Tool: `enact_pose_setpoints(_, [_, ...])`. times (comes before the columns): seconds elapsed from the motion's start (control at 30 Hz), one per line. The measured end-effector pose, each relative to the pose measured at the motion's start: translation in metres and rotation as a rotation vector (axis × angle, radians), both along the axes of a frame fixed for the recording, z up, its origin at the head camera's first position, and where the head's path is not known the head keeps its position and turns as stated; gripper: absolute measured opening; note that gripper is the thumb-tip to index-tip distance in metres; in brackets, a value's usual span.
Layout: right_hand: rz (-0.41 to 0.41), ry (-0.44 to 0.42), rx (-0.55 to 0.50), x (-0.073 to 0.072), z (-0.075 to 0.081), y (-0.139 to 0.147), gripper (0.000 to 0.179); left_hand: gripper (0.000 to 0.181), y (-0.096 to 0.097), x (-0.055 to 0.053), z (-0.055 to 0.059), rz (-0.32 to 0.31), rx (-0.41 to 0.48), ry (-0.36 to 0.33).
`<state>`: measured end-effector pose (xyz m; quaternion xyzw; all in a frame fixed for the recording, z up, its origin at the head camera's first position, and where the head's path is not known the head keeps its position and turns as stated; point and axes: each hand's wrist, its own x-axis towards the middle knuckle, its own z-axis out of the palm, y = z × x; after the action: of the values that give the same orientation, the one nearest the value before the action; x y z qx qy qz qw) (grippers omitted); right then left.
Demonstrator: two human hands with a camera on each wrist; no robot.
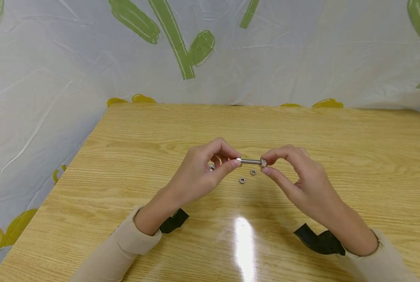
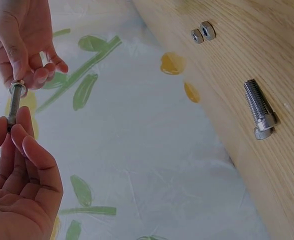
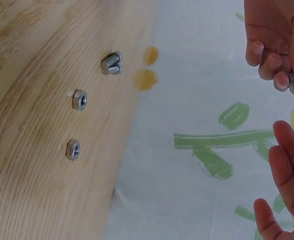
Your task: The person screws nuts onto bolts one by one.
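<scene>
A silver bolt [image 1: 250,161] is held level above the table, between the two hands. My left hand [image 1: 199,172] pinches its left end between thumb and fingertips. At the other end, my right hand [image 1: 301,176] pinches a nut [image 1: 263,162] with thumb and index finger. Between the fingertips the threaded shank shows bare. In the left wrist view the nut [image 2: 18,87] appears as a ring round the bolt's far end. Below the hands, two loose nuts [image 3: 79,100] lie on the table. Two more bolts [image 2: 259,110] lie side by side, partly hidden behind my left hand in the head view.
The wood-grain table [image 1: 160,129] reaches back to a pale sheet [image 1: 266,58] printed with green and yellow plant shapes. Black straps [image 1: 319,241] hang near both wrists, by the beige sleeves [image 1: 122,244]. A bright reflection lies on the near tabletop.
</scene>
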<state>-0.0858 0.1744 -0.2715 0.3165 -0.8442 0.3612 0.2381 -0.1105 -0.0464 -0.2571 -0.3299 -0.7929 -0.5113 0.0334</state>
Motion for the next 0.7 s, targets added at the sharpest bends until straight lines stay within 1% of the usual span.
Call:
enact_pose_setpoints(0.13, [-0.001,-0.016,0.004,0.0007,0.0,-0.0005,0.016,0.007,0.0,-0.0003,0.0001,-0.002,-0.003,0.005])
enact_pose_setpoints(0.27, [-0.01,-0.07,-0.003,0.0025,-0.0014,-0.0023,0.012,0.008,0.0005,0.0001,0.0001,-0.009,0.002,0.004])
enact_pose_setpoints(0.37, [-0.027,-0.112,-0.01,0.0035,-0.0031,-0.0045,0.011,0.007,0.0013,0.0006,-0.0005,-0.018,0.003,0.0])
enact_pose_setpoints(0.47, [-0.046,-0.131,-0.015,0.0034,-0.0041,-0.0059,0.018,0.008,0.0023,0.0013,-0.0011,-0.026,0.0,0.001])
enact_pose_setpoints(0.57, [-0.079,-0.189,-0.012,0.0043,-0.0029,-0.0056,0.023,0.007,0.0027,0.0016,-0.0019,-0.032,-0.001,0.009])
enact_pose_setpoints(0.63, [-0.1,-0.24,0.003,0.0055,-0.0017,-0.0045,0.019,0.007,0.0027,0.0018,-0.002,-0.033,-0.002,0.01])
enact_pose_setpoints(0.7, [-0.107,-0.267,0.022,0.0066,0.0002,-0.0036,0.014,0.007,0.0025,0.0019,-0.0021,-0.029,-0.003,0.009])
